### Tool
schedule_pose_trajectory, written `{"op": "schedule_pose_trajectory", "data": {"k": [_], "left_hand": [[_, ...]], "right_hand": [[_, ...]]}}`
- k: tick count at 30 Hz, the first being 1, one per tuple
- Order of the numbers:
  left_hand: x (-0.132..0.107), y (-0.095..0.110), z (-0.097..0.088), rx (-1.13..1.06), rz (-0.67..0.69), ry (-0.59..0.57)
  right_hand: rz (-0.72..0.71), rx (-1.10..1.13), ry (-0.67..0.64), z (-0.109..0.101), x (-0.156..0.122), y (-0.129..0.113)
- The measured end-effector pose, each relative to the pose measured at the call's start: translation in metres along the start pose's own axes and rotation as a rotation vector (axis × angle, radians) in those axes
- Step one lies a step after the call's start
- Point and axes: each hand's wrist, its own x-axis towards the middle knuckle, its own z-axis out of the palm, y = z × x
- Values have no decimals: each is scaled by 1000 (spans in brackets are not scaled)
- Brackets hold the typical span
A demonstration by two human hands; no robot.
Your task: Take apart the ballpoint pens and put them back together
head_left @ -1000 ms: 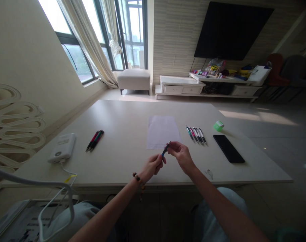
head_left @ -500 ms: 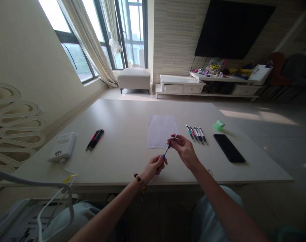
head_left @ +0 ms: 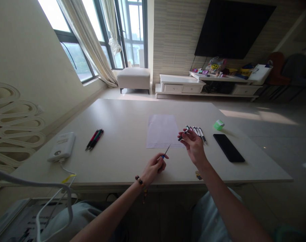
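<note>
My left hand (head_left: 155, 169) is closed around a blue-tipped pen part with a thin metal refill (head_left: 165, 152) sticking out up and to the right. My right hand (head_left: 193, 146) is raised above the table, pinching a short dark pen piece (head_left: 183, 135) between its fingertips. That hand partly hides a row of several click pens (head_left: 198, 133) lying close beyond it. A sheet of white paper (head_left: 161, 131) lies just beyond the gap between my hands, touching neither.
On the white table (head_left: 117, 114) lie a black phone (head_left: 228, 148), a green object (head_left: 218, 125), a bundle of dark pens (head_left: 94, 139), and a white power bank (head_left: 61, 147) with a cable. A small cartoon figure (head_left: 198, 175) sits near the front edge.
My hands have pulled apart. The right hand moved right with the dark pen piece, while the left keeps the blue-tipped part and its exposed thin refill.
</note>
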Motion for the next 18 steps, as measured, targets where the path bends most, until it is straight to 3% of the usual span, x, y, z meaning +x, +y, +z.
{"op": "schedule_pose_trajectory", "data": {"k": [4,7,9,14,18], "left_hand": [[-2,2,1,-2,1,68],[-3,2,2,-4,-9,127],[-3,2,2,3,-22,171],[-3,1,4,25,-42,231],[-5,1,5,43,-40,224]], "right_hand": [[74,-515,-90,-15,-2,18],[4,-978,-127,-20,-11,37],[-33,-1149,-135,-20,-17,45],[-71,-1209,-158,-18,-24,44],[-174,-912,-142,-9,-27,33]]}}
